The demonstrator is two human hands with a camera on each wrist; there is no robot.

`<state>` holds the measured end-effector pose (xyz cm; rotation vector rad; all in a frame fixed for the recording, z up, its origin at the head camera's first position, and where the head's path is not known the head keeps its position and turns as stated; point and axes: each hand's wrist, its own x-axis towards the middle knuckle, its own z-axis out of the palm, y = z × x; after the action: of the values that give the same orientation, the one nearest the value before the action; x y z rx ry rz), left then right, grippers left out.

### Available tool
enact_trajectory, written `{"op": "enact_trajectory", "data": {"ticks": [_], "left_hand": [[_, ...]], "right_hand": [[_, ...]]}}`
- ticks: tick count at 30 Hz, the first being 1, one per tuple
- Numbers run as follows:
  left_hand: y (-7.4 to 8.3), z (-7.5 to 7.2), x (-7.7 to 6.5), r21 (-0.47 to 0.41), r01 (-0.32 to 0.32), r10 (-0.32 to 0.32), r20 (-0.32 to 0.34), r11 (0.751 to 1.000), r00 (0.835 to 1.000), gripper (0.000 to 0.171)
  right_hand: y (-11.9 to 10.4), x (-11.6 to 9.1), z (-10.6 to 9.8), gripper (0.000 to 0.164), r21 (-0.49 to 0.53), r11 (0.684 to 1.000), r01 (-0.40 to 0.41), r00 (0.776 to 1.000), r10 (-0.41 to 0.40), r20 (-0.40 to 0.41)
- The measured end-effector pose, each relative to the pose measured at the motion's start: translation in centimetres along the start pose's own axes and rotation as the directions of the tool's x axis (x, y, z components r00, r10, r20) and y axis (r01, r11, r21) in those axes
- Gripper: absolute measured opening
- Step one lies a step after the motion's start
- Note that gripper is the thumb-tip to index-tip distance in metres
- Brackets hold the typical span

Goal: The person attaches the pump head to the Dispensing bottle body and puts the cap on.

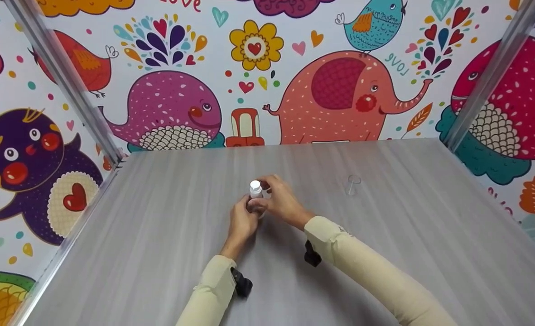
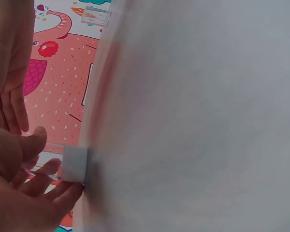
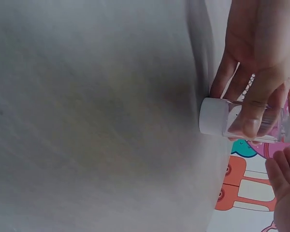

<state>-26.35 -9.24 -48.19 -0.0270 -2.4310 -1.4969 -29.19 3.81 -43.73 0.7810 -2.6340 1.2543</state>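
Note:
A small bottle (image 1: 256, 188) with a white top stands upright between both hands, close over the table. In the right wrist view it has a clear body and a white base (image 3: 213, 116); the same white base (image 2: 75, 164) faces the tabletop in the left wrist view. My left hand (image 1: 243, 218) grips the clear body, thumb across one side and fingers round the other. From the right, my right hand (image 1: 285, 199) curves round the upper part, thumb in front and fingertips beside the white top. Its other fingers (image 3: 284, 166) extend loosely, apart from the bottle.
A small clear cylinder-shaped cap (image 1: 353, 185) stands on the grey wood-grain table (image 1: 167, 244), right of the hands. Metal posts (image 1: 63, 83) rise at the table's back corners, before a wall of cartoon animals (image 1: 330, 99).

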Motion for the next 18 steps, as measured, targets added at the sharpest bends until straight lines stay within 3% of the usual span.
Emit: {"op": "enact_trajectory", "data": {"ticks": [8,12,18], "left_hand": [[-0.11,-0.04,0.1,-0.044,-0.039,0.039,0.014,0.998,0.999,0.025],[-0.23,0.05,0.1,-0.033,-0.076,0.076,-0.003,0.997,0.997,0.024],[-0.32,0.06,0.14,-0.072,-0.059,0.059,0.009,0.996,0.998,0.029]], "right_hand": [[-0.38,0.15,-0.14,0.047,0.145,0.989,0.009,1.0,-0.007,-0.016],[-0.42,0.08,0.06,0.047,0.13,0.991,0.038,0.999,-0.036,-0.014],[-0.26,0.01,0.36,0.044,0.053,0.99,0.133,0.99,-0.13,-0.047]]}}
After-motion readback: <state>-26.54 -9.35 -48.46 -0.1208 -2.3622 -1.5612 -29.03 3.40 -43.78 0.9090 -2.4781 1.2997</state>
